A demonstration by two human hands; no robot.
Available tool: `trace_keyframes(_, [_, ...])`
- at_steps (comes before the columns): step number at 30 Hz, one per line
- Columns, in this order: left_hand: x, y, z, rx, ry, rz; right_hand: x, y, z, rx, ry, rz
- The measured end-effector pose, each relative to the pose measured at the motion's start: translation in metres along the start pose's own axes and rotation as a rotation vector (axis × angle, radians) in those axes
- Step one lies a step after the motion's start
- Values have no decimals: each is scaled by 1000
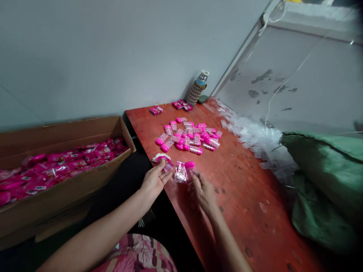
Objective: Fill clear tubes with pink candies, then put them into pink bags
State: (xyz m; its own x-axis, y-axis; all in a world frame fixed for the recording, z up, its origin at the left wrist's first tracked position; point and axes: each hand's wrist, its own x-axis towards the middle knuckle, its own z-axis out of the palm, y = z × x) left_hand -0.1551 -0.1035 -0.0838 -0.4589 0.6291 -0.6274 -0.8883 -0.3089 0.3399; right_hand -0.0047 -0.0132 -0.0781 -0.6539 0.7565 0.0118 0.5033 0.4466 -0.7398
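My left hand [154,179] is closed, thumb over fingers, on a fanned pink bundle with a white edge [162,158] by the table's left side. A small see-through pinkish piece shows at its fingertips. Between my hands is a shiny clear packet with pink print [180,172]. My right hand [204,192] pinches a small clear container with a pink cap [190,167], blurred by motion. Just beyond both hands, several more pink-capped containers [195,138] lie in a loose pile on the red table [238,196].
At left stands a cardboard box [127,145] filled with pink packets [85,156]. A bottle in a knitted sleeve [195,92] and small pink boxes [156,110] stand at the back. Clear plastic sleeves [255,138] and a green sack [326,189] line the right side.
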Motion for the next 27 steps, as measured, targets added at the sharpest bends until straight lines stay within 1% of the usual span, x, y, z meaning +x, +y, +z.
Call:
trace_keyframes(1, [1,-2,0,-11,-11,3,-12,-11,9,189,-49,52])
trace_keyframes(2, [1,-4,0,-18,-22,5,-22,-20,18,319,-68,94])
trace_keyframes(3, [1,-6,0,-23,-34,6,-30,-28,26,406,-58,133])
trace_keyframes(5, [0,-10,2,-30,-64,3,-37,-37,39,504,-27,181])
trace_keyframes(9, [-6,-10,6,-57,-103,0,-36,-40,50,560,6,195])
trace_keyframes(11, [-8,-8,8,-59,-112,3,-34,-41,52,576,5,192])
trace_keyframes(15, [-8,-4,8,-55,-92,-1,-33,-43,53,635,4,210])
trace_keyframes(19, [-5,-5,6,-66,-102,7,-33,-40,54,658,25,205])
trace_keyframes(24, [-4,-10,4,-2,-131,20,-33,-38,56,586,15,182])
trace_keyframes(27, [-5,-8,3,79,-194,39,-33,-40,57,633,-21,178])
